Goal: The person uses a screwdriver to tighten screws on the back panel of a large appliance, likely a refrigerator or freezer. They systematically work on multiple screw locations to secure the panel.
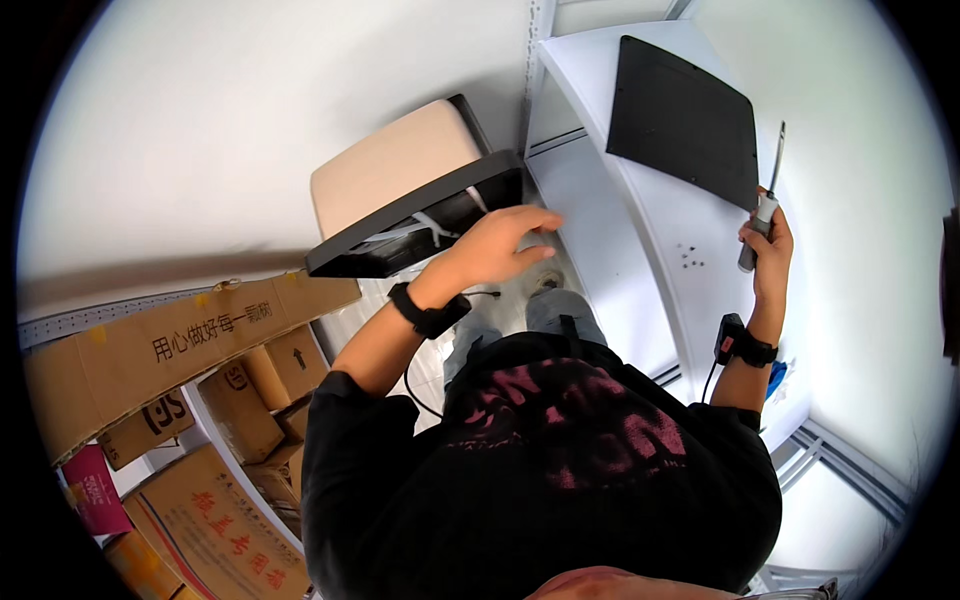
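My right hand (772,252) is closed around the grey handle of a screwdriver (779,160), its metal shaft pointing up and away from me. It hangs over the right side of a white shelf (650,200), close to the near corner of a flat black panel (683,118). Several small screws (690,257) lie loose on the shelf left of that hand. My left hand (505,245) is open and empty, fingers stretched to the right. Just beyond it is a beige padded piece with a black frame (420,215), tilted on its side, with pale straps inside its open underside.
A shelf at the left holds several cardboard boxes (228,400) and a magenta box (95,490). A long cardboard piece (180,335) lies along its wall side. White walls stand left and right. Something blue (776,378) lies behind my right forearm.
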